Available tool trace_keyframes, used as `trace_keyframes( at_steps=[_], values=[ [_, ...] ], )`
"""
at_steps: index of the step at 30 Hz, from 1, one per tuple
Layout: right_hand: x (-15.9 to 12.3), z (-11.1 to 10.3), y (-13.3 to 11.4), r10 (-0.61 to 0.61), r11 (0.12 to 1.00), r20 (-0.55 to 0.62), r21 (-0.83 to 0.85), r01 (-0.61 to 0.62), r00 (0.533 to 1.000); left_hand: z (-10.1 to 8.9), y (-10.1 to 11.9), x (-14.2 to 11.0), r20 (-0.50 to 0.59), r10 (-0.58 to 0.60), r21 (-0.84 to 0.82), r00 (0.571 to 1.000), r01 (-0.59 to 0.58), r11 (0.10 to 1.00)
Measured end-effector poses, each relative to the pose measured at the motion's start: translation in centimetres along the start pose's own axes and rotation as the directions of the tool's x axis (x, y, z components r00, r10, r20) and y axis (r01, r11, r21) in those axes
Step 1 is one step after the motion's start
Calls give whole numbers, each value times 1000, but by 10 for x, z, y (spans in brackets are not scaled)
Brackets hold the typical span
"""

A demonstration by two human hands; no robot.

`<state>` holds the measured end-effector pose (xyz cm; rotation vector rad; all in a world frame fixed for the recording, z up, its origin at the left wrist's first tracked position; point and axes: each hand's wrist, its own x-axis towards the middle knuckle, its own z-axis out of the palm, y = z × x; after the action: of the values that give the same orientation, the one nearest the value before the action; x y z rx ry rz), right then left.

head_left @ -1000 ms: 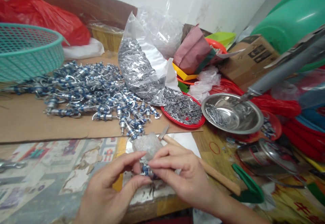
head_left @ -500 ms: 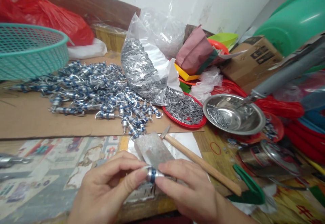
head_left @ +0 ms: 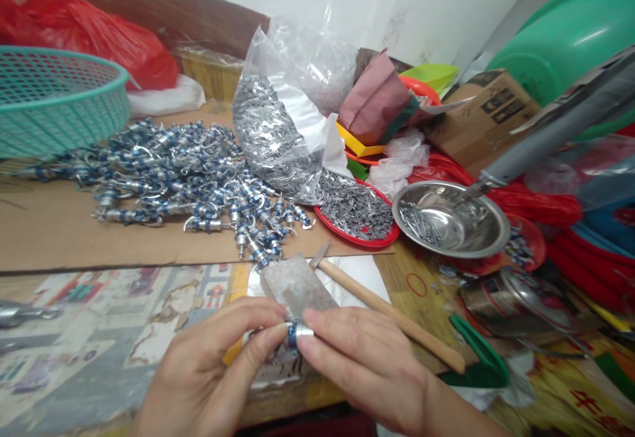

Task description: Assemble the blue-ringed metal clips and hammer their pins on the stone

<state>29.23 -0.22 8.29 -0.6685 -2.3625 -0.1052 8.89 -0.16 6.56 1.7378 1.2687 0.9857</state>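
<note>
My left hand [head_left: 213, 371] and my right hand [head_left: 362, 364] meet at the table's front edge, each pinching one end of a small blue-and-silver metal part [head_left: 296, 334]. Just behind the fingers lies a grey metal block [head_left: 297, 285]. A wooden-handled hammer [head_left: 391, 318] runs diagonally to the right of it. A large pile of the same blue-and-silver parts [head_left: 183, 179] is spread on brown cardboard beyond.
A teal basket [head_left: 54, 100] stands far left. A clear bag of small metal pieces [head_left: 282, 126] spills into a red plate [head_left: 357, 212]. A steel bowl [head_left: 449, 219], a cardboard box [head_left: 486, 113], a green tub [head_left: 570, 34] and green-handled pliers [head_left: 476, 357] crowd the right.
The part has been turned and lowered between my fingers, from over the grey block to the front of it; both hands have shifted slightly toward me.
</note>
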Motion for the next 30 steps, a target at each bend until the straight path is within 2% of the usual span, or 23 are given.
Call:
trace_keyframes(
  at_steps=[2, 5, 8, 10, 12, 14, 16, 18, 19, 21, 22, 23, 25, 27, 30],
  values=[
    [-1, 3, -2, 30, 999, -46, 33, -29, 999, -1, 3, 2, 13, -88, -68, 996, 88, 994],
    [-3, 6, -5, 125, 984, -76, 138, -114, 989, -1, 7, 6, 51, -251, -225, 967, 256, 940],
    [-4, 9, -7, 201, 947, -41, 265, -183, 979, 1, 10, 6, 85, -368, -362, 926, 373, 854],
    [-5, 12, -7, 248, 915, -51, 341, -216, 968, 4, 11, 3, 113, -447, -470, 887, 444, 763],
    [-5, 15, -9, 306, 878, -81, 408, -249, 949, 8, 13, -2, 140, -504, -590, 852, 481, 649],
    [-4, 16, -12, 348, 850, -95, 451, -271, 933, 13, 13, -6, 149, -520, -659, 841, 476, 582],
    [-2, 14, -11, 350, 827, -30, 480, -294, 936, 16, 12, -9, 129, -511, -662, 850, 457, 594],
    [1, 8, 1, 341, 813, 105, 466, -349, 934, 18, 10, -10, 119, -495, -643, 861, 446, 622],
    [3, 5, 13, 373, 830, 176, 377, -412, 911, 18, 8, -9, 123, -487, -635, 865, 445, 631],
    [4, -1, 49, 521, 840, 235, 32, -542, 820, 16, 5, -8, 132, -485, -621, 865, 453, 639],
    [4, -4, 71, 659, 748, 196, -277, -603, 726, 15, 3, -7, 134, -489, -614, 862, 459, 642],
    [2, -6, 93, 711, 687, 178, -385, -617, 680, 13, 2, -7, 134, -493, -607, 859, 465, 645],
    [-2, -6, 135, 766, 616, 201, -503, -606, 611, 9, 2, -8, 141, -500, -596, 854, 477, 646],
    [-7, -3, 164, 801, 571, 250, -592, -568, 544, 6, 3, -10, 166, -496, -606, 853, 485, 631],
    [-11, 3, 180, 815, 554, 320, -676, -486, 484, 4, 6, -12, 197, -489, -655, 850, 485, 579]
  ],
)
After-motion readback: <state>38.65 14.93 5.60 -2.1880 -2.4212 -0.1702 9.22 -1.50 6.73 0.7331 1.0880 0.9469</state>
